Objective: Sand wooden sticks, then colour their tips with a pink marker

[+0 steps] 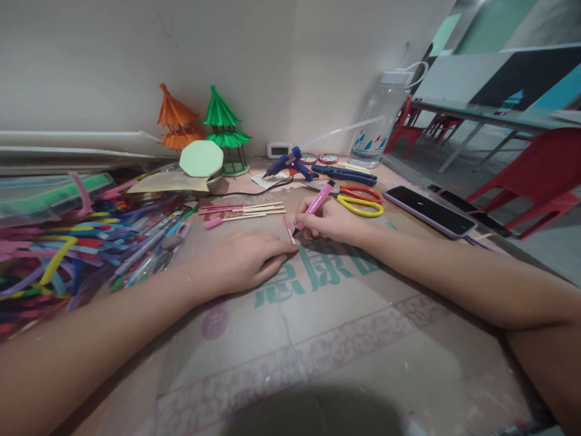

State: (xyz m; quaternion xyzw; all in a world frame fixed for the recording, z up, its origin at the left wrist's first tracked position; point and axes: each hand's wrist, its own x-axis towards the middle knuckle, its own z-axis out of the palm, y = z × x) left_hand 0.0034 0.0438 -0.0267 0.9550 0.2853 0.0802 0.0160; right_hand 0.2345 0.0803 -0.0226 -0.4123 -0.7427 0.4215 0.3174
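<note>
My right hand [333, 219] grips a pink marker [321, 197], its dark tip pointing down at a thin wooden stick [288, 227]. The stick's upper part is pink and its lower end is pale. The fingertips of my left hand [245, 257] press on that lower end, holding it on the cardboard [254, 357]. Just beyond my left hand lie several plain wooden sticks [267, 209] and a few pink sticks [221, 209]. The pink marker cap [213, 223] rests beside them.
Scissors [363, 203], a blue glue gun [290, 163], a phone [429, 211] and a water bottle [374, 121] stand or lie behind and right. Pipe cleaners [59, 254] heap at left. Orange [175, 118] and green [224, 124] pagoda models stand at the wall.
</note>
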